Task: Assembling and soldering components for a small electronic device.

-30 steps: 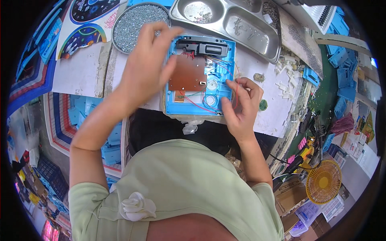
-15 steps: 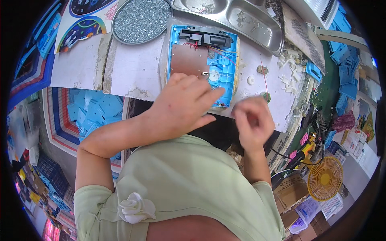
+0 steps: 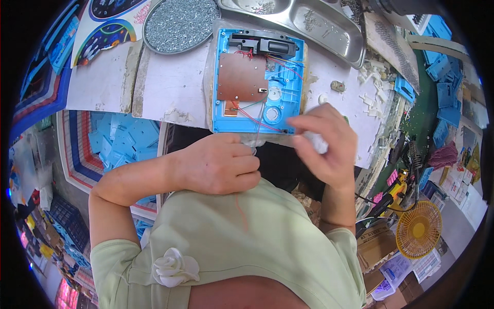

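My left hand (image 3: pixel 221 164) is closed in a fist just below the near edge of an open blue plastic case (image 3: pixel 244 125). Thin wires show at the fist, and a faint reddish wire (image 3: pixel 240 210) trails below it over my shirt. To the right of the case my right hand (image 3: pixel 332 147) is curled and blurred, with a whitish thing (image 3: pixel 316 142) in it, too smeared to name. Inside the case are a brown circuit board (image 3: pixel 239 77), a black module (image 3: pixel 265 45), round blue and white parts, and red wires. A small round component (image 3: pixel 337 86) lies right of the case.
A round tray of screws (image 3: pixel 180 26) and a steel compartment tray (image 3: pixel 329 36) stand at the back. White plastic pieces (image 3: pixel 373 87) lie scattered at the right. A bin of blue parts (image 3: pixel 126 136) is at the left, a yellow fan (image 3: pixel 419 229) at the lower right.
My left hand has drawn back from over the case toward my body and closed. My right hand has risen slightly. The red wire beside the small round components is gone from the tabletop.
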### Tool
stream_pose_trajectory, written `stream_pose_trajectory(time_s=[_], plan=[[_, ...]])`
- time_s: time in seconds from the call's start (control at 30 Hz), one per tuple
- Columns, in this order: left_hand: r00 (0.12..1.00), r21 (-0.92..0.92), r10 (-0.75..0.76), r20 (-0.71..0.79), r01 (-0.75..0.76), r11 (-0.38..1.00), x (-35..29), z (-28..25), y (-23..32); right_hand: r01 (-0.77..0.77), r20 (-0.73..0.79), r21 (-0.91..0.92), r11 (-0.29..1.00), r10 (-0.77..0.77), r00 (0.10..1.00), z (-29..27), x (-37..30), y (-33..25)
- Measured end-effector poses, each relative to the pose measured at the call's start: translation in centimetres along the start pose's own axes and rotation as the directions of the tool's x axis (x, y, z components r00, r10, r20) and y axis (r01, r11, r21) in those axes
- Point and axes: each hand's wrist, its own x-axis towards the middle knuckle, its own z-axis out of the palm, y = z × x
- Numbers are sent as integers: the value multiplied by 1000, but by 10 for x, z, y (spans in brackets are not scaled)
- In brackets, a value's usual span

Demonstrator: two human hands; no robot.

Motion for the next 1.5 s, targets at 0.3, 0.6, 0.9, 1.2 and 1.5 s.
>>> stream_pose_trajectory(time_s=[0.3, 0.6, 0.9, 1.2, 1.5], plan=[[921, -19, -388, -29, 388, 922, -61, -26, 1, 185, 235, -251, 950, -126, 964, 68, 18, -10], [743, -532, -644, 179, 624, 572, -92, 29, 14, 173, 136, -290, 941, -138, 981, 94, 15, -13], [554, -532, -816, 164, 747, 400, -76, -41, 8, 118, 135, -439, 890, -65, 989, 101, 16, -19], [900, 120, -368, -235, 403, 907, -52, -18, -23, -80, 542, 172, 982, -26, 840, -38, 72, 23], [907, 63, -374, -192, 392, 918, -45, -24, -30, -88, -446, -790, 607, -468, 763, -265, 266, 225]])
